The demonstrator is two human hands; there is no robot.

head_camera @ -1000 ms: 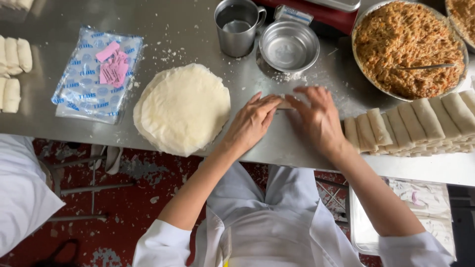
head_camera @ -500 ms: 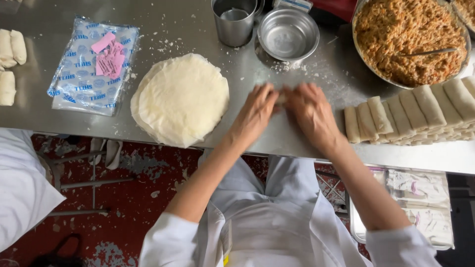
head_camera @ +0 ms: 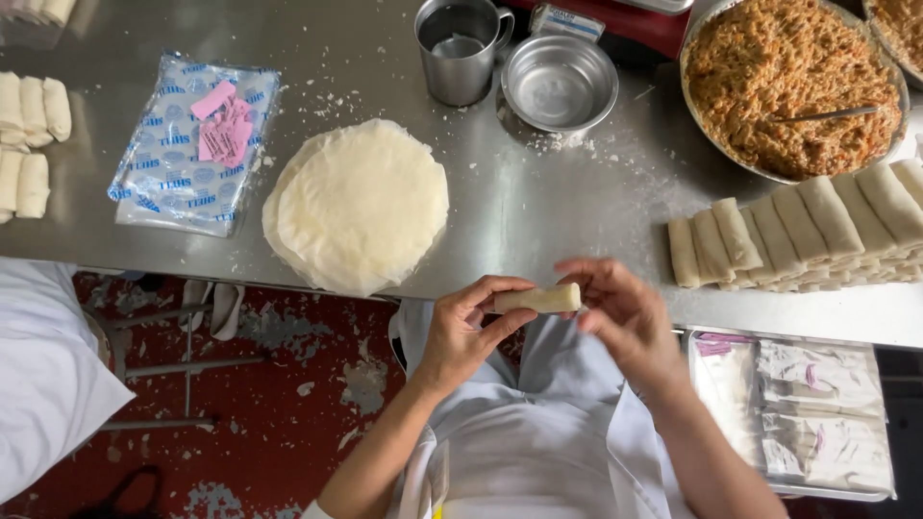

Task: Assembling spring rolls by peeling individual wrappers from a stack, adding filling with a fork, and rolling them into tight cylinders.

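Note:
I hold a small rolled spring roll between both hands, lifted off the steel table and just in front of its near edge. My left hand pinches its left end, and my right hand holds the right end. A stack of round pale wrappers lies on the table to the left of my hands. A row of finished rolls lies at the right. Behind them a big metal bowl of shredded brown filling has a utensil in it.
A metal mug and an empty steel bowl stand at the back. A blue-printed plastic wrapper packet lies at the left, with more rolls at the far left edge. A tray of plastic packets sits low right. Another person's white sleeve is lower left.
My hands were pressing the roll on the table's near edge; now they have lifted it off the table toward me.

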